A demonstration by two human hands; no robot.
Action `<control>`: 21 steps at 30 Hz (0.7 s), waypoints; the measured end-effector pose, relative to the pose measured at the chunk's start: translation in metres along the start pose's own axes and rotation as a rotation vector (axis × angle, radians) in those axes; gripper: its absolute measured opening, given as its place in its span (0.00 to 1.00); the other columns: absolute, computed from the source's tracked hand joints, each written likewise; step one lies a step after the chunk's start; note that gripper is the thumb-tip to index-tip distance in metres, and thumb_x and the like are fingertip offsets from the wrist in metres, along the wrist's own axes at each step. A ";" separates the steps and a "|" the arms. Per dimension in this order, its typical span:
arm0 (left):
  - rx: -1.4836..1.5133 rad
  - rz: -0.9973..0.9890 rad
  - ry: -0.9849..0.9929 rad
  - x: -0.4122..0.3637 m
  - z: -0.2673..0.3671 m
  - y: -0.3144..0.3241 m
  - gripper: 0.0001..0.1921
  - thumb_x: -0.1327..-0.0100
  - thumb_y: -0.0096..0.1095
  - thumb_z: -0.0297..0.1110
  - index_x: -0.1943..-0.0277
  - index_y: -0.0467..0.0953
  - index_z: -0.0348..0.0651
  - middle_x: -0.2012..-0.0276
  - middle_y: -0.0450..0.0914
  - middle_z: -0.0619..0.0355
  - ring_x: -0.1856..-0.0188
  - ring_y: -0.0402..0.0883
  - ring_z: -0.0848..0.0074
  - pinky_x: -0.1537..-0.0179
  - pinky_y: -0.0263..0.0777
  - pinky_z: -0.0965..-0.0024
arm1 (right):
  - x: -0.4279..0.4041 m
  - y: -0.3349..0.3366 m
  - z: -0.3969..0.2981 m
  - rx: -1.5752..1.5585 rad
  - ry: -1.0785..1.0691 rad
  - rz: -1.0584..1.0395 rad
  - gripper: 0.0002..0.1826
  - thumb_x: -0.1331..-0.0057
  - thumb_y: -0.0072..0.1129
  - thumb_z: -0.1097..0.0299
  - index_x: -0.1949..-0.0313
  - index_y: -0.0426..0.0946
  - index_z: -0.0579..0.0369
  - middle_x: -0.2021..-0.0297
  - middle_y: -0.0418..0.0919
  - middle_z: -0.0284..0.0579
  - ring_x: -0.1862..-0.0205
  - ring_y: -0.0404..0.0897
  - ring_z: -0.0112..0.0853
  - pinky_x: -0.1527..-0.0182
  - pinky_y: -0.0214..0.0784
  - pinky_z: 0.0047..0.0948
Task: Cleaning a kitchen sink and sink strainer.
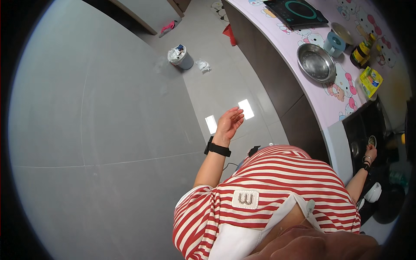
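My left hand (231, 123) hangs in the air over the floor, left of the counter. Its fingers are slightly curled and apart, with nothing in them. Out at the right, my right hand (370, 152) grips the rim of a small round dish (372, 141), whose contents are too small to make out. Beneath that hand is a black glass gas stove (352, 128) with a round knob (355, 149). White bowls (373, 192) sit nearer my body on the same side, beside a dark round pan (389, 204).
A steel basin (316, 62), blue lidded jug (334, 45), sauce bottle (361, 52) and yellow seasoning pouch (370, 81) stand on the counter (317, 97). Further off lies an induction cooker (295, 13). On the floor are a trash bin (185, 60), a white plastic bag (203, 66) and a red dustpan-like object (230, 34).
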State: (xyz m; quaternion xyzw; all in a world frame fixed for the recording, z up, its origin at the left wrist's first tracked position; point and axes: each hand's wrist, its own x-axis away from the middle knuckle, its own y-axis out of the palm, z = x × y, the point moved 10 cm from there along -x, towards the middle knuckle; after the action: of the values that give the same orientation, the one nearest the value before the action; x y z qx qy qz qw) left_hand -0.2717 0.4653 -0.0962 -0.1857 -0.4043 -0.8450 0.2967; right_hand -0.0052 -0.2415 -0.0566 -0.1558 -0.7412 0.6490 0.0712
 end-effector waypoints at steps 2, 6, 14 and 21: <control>-0.008 0.008 -0.002 0.002 0.000 0.001 0.12 0.44 0.53 0.30 0.57 0.67 0.36 0.62 0.72 0.51 0.62 0.72 0.70 0.61 0.70 0.72 | 0.004 -0.002 -0.003 0.038 0.003 -0.004 0.10 0.48 0.55 0.70 0.64 0.75 0.54 0.67 0.77 0.46 0.63 0.76 0.39 0.61 0.66 0.33; -0.013 0.000 -0.010 0.001 -0.001 0.004 0.12 0.44 0.52 0.30 0.57 0.67 0.37 0.62 0.72 0.51 0.62 0.72 0.71 0.61 0.70 0.73 | 0.009 -0.016 -0.010 0.008 0.000 0.022 0.10 0.48 0.55 0.71 0.64 0.75 0.55 0.66 0.77 0.46 0.63 0.76 0.39 0.61 0.66 0.33; -0.032 0.000 -0.015 -0.001 -0.007 0.007 0.12 0.44 0.52 0.30 0.57 0.67 0.37 0.61 0.72 0.51 0.61 0.72 0.71 0.60 0.70 0.73 | 0.004 -0.010 0.002 0.037 0.016 0.034 0.11 0.49 0.56 0.70 0.64 0.75 0.53 0.66 0.77 0.45 0.62 0.76 0.38 0.61 0.66 0.33; -0.039 -0.010 -0.031 -0.002 -0.013 0.013 0.12 0.44 0.52 0.30 0.57 0.66 0.37 0.61 0.72 0.51 0.62 0.72 0.71 0.61 0.70 0.73 | 0.002 -0.012 0.013 -0.027 -0.013 0.077 0.11 0.48 0.55 0.70 0.64 0.75 0.52 0.67 0.77 0.47 0.63 0.76 0.40 0.61 0.67 0.33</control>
State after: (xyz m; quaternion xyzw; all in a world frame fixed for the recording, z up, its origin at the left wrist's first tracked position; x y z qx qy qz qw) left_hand -0.2630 0.4489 -0.0978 -0.2027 -0.3933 -0.8511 0.2826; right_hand -0.0125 -0.2544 -0.0471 -0.1810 -0.7437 0.6423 0.0393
